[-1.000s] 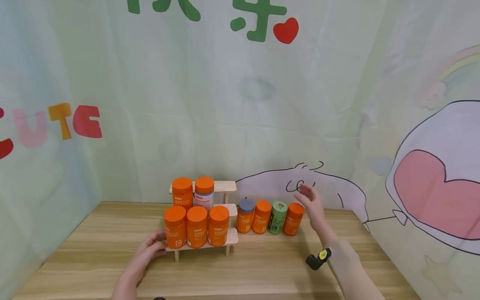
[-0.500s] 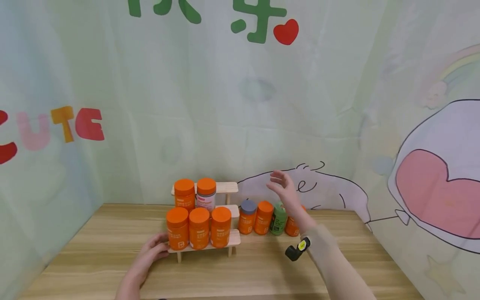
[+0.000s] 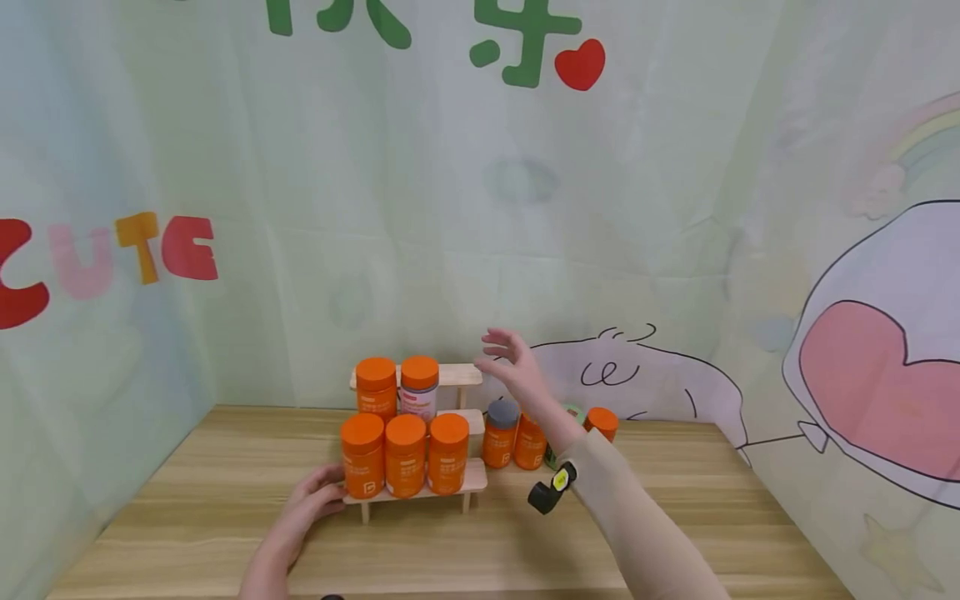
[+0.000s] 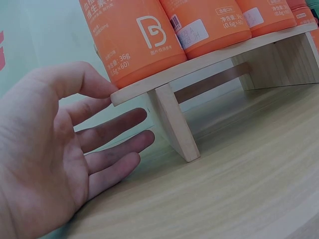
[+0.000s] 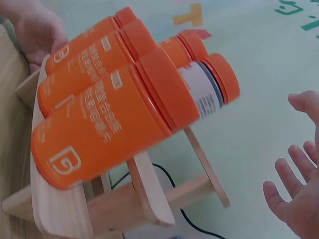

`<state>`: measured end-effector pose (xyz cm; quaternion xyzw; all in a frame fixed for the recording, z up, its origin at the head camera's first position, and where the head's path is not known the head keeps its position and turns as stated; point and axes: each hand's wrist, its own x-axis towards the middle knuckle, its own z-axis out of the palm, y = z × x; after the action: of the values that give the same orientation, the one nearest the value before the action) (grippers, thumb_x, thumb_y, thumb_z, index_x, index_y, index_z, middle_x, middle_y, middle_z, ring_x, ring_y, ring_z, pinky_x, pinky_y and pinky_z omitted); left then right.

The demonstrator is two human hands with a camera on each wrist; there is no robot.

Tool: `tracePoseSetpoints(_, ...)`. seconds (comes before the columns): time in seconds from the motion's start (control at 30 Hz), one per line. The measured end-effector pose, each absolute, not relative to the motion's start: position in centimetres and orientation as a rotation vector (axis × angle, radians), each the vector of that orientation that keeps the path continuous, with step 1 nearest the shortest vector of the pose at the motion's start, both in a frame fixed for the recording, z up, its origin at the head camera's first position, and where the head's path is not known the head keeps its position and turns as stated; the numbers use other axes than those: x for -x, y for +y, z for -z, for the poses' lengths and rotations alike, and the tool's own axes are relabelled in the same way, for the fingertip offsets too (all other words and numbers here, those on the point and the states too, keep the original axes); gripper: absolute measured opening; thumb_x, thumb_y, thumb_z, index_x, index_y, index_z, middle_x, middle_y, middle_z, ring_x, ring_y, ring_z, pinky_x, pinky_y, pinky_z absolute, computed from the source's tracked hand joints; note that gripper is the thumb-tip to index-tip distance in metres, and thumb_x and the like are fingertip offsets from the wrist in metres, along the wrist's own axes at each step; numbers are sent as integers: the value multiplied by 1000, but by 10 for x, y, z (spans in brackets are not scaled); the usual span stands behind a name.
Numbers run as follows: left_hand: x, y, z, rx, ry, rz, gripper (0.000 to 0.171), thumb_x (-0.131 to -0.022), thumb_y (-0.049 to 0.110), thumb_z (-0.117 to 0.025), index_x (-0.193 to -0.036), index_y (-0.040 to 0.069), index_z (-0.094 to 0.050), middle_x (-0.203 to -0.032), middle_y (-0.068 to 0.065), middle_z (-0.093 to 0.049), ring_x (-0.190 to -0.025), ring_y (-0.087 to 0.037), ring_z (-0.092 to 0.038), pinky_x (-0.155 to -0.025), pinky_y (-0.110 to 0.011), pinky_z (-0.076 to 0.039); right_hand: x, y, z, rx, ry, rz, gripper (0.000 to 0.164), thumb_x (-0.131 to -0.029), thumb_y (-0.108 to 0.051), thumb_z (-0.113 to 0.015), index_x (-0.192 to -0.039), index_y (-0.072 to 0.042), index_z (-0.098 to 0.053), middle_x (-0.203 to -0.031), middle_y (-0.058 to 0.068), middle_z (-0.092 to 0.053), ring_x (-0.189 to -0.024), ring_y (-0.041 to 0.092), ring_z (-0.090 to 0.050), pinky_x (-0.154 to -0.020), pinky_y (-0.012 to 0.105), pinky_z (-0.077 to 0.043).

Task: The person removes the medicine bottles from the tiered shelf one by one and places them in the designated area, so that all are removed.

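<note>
A three-tier wooden display rack (image 3: 475, 475) stands on the table. My left hand (image 3: 311, 504) is at its left end, thumb and index finger (image 4: 97, 107) pinching the end of the lowest board, the other fingers loosely spread below. Along that board stand three orange jars (image 3: 405, 468). Behind them are another orange jar (image 3: 376, 396) and a white-labelled jar with an orange lid (image 3: 418, 398). My right hand (image 3: 517, 371) hovers by the right end of the top board, fingers spread and holding nothing; the right wrist view shows its fingers (image 5: 286, 174) apart from the rack.
Right of the rack stand a grey-lidded jar (image 3: 500, 442), an orange jar (image 3: 529, 446), a green jar (image 3: 574, 412) and another orange jar (image 3: 602, 423), partly hidden by my right arm. A printed curtain (image 3: 420, 250) hangs behind. A black cable (image 5: 172, 179) runs behind the rack.
My right hand has moved left, from beside the rightmost orange jar over the row to the rack's right end. My left hand stays at the rack's left end.
</note>
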<state>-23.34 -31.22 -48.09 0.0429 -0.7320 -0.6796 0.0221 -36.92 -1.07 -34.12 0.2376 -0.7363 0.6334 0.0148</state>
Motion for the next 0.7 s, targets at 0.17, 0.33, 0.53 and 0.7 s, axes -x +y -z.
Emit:
tracePoseSetpoints(0.17, 235, -313, 482, -121, -2265, 2099, 49, -91, 2, -49, -136, -17, -40, -135, -29, -49, -89, 1, -59, -79, -23, -54, 365, -29, 342, -809, -2339, -1972, 63, -90, -16, -68, -145, -5, -39, -145, 12, -49, -132, 32, -46, -106, 51, -42)
tracePoseSetpoints(0.33, 233, -312, 482, -155, -2256, 2092, 50, -90, 1, -49, -136, -17, -39, -136, -31, -48, -88, 0, -59, -78, -23, -54, 360, -44, 344, -884, -2392, -1984, 63, -89, -19, -69, -145, -11, -41, -147, 12, -47, -134, 32, -45, -107, 50, -42)
tracePoseSetpoints(0.53, 234, -313, 481, -119, -2272, 2095, 50, -91, 2, -49, -136, -17, -39, -137, -31, -47, -90, 2, -58, -79, -23, -54, 355, -54, 347, -877, -2444, -2028, 66, -88, -23, -71, -146, -15, -41, -149, 12, -46, -133, 28, -46, -108, 50, -41)
tracePoseSetpoints(0.7, 234, -311, 480, -122, -2276, 2100, 50, -91, 2, -48, -137, -17, -39, -138, -31, -46, -90, 2, -58, -79, -23, -54, 355, -57, 348, -896, -2465, -2032, 66, -87, -20, -72, -145, -13, -42, -148, 11, -47, -133, 28, -46, -107, 49, -42)
